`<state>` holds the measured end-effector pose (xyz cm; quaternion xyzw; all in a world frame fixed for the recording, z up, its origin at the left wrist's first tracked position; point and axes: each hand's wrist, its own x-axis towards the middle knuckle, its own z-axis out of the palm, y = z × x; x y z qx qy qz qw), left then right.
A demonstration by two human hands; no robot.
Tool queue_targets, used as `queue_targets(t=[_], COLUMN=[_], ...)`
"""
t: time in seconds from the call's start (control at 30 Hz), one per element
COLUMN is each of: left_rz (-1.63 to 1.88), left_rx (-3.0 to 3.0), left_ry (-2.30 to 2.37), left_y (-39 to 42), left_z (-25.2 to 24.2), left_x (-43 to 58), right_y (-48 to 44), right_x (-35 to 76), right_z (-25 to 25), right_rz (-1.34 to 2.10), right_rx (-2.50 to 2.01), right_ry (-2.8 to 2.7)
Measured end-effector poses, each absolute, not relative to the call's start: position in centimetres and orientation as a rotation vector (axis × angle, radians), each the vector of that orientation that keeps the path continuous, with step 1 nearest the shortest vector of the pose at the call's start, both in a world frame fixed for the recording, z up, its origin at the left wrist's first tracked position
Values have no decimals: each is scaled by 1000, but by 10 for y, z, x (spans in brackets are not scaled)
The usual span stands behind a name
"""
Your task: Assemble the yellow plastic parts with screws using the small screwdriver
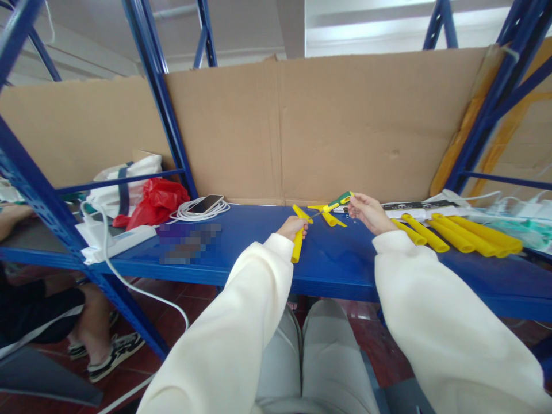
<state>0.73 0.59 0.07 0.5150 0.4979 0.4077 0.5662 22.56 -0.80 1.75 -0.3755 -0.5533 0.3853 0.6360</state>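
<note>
My left hand is wrapped round a yellow plastic handle-like piece, held tilted above the blue table. My right hand pinches the back end of a screwdriver with a green and yellow grip. Its thin shaft points left, and the tip meets the yellow piece near my left fingers; exactly where it sits is too small to tell. Just behind the shaft, another yellow piece with flared ends lies on the table. A few tiny dark bits lie by my right fingertips.
Several yellow tubes lie on the blue table at right, beside clear plastic bags. To the left are a phone on a coiled white cable, a red bag and a power strip. Cardboard stands behind. Another person sits at far left.
</note>
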Motion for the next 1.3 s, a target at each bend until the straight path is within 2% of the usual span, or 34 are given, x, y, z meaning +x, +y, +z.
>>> queue_targets(t=[0.67, 0.97, 1.3], left_rz=[940, 1019, 1192], left_rx=[1220, 1177, 1186], left_ry=[1169, 1327, 1303], left_y=[3, 1, 0], left_z=[4, 4, 11], left_x=[8, 7, 7], right_y=[-14, -5, -15], right_x=[218, 228, 217], right_z=[22, 20, 18], right_rz=[822, 612, 868], right_rx=[-1002, -949, -1220], right_ry=[-1164, -1012, -1155])
